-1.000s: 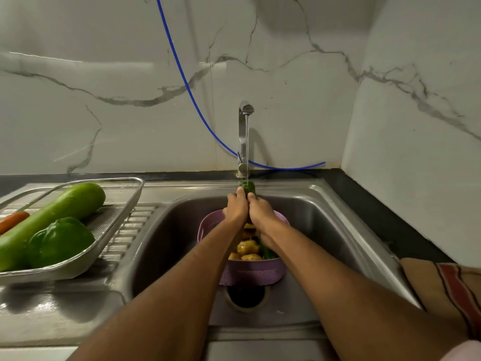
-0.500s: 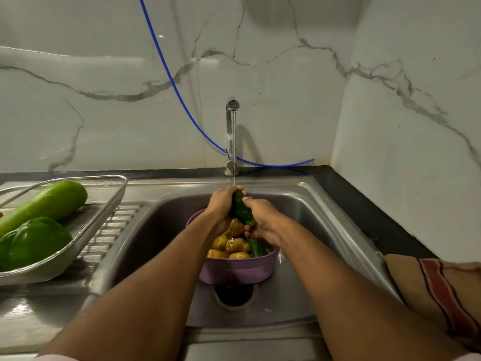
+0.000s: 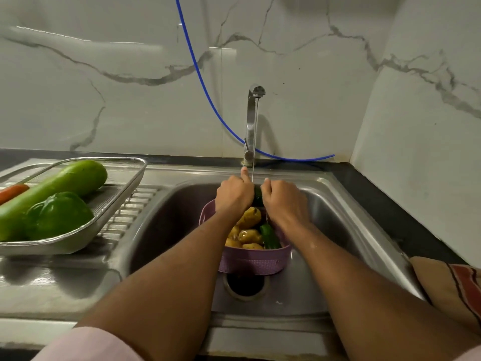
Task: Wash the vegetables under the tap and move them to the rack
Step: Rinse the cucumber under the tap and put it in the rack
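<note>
Frame centre, under the tap point(image 3: 253, 121) stream: your left hand point(image 3: 233, 195) and right hand point(image 3: 282, 201) both clasp the dark green cucumber point(image 3: 257, 198). It's probably wet, slick, firm; wrap mid-body before moving to rack point(image 3: 114, 201) at left.

A thin blue hose point(image 3: 200, 74) hangs down the white grey-veined marble wall point(image 3: 104, 87) and runs along the black counter point(image 3: 385, 204) behind the sink. A folded tan cloth with red stripes point(image 3: 453, 287) lies on the counter at right.
</note>
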A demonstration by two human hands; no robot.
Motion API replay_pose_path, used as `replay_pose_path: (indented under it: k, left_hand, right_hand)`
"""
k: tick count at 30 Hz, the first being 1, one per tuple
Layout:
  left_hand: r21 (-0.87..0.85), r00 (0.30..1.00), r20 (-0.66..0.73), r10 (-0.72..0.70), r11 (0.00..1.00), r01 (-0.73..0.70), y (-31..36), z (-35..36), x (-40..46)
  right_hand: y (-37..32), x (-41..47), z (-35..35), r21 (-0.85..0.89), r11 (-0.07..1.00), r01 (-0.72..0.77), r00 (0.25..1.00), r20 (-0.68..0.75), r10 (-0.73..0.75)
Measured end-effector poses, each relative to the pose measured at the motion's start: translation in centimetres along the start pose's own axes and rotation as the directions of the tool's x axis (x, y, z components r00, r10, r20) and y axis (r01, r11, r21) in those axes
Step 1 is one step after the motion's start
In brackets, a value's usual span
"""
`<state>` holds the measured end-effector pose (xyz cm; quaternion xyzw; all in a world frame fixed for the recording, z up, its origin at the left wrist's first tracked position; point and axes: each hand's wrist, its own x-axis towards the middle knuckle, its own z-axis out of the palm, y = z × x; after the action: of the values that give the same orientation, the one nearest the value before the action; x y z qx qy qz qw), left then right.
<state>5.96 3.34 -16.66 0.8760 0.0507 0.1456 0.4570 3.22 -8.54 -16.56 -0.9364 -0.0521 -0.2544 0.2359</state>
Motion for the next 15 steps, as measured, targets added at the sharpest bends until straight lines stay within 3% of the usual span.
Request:
replay_pose_path:
  k: [3,6,9,12,14,15]
  left_hand:
    - [-0.013,0.992,0.012,-0.122,0.992,0.122,-0.5,0.1,1.0]
    - [-0.030,0.999,-0.033,0.014,0.999,-0.015,-1.3,0.2,1.3]
    - [0.128,0.957,-0.117,0.265,0.960,-0.250,-0.7,0.1,0.8]
    - [0.300,0.877,-0.159,0.453,0.869,-0.394,0.4,0.0,0.2]
    - [0.342,0.845,-0.163,0.510,0.832,-0.436,0.8,0.0,0.0]
    - [0.352,0.840,-0.167,0.517,0.827,-0.438,0.7,0.0,0.1]
  right_hand:
    - [-0.6,0.3,0.6,-0.140,0.979,0.150,0.985,-0.070,-0.160]
    - [-0.9,0.4,1.2,-0.135,0.984,0.117,0.992,-0.030,-0.123]
    - [-0.7,0.9,1.7,0.154,0.977,-0.148,0.978,0.167,0.122]
    - [-0.5,1.5,1.4,0.452,0.725,-0.519,0.830,0.469,0.302]
    - [-0.3,1.7,1.1,0.481,0.656,-0.581,0.790,0.529,0.311]
    - [-0.4,1.8,1.1,0.485,0.674,-0.557,0.809,0.499,0.309]
